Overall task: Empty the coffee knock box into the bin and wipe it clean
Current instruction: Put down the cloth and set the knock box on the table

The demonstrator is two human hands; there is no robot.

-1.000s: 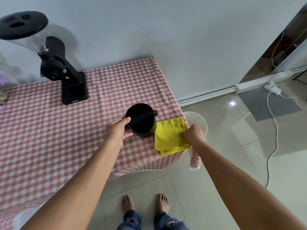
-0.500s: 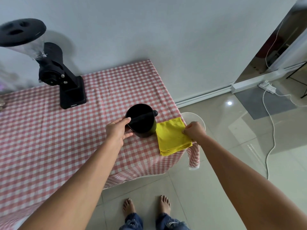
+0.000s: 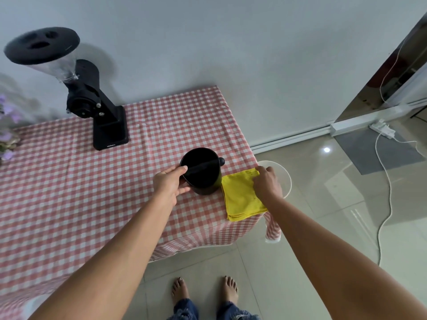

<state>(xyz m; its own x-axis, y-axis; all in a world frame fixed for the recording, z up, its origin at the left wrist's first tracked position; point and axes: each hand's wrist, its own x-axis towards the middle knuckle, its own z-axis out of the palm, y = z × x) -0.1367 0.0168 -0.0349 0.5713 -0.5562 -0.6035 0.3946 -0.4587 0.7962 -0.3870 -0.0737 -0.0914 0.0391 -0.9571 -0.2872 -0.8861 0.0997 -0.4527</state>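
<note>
Two hands | left point(image 3: 169, 184) grasps one knock box point(image 3: 200, 172) | right point(image 3: 266, 182) pinches one yellow cloth point(image 3: 240, 199)

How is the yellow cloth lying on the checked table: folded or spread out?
Folded. The yellow cloth shows stacked layered edges at its near corner, and the right hand rests on it.
</note>
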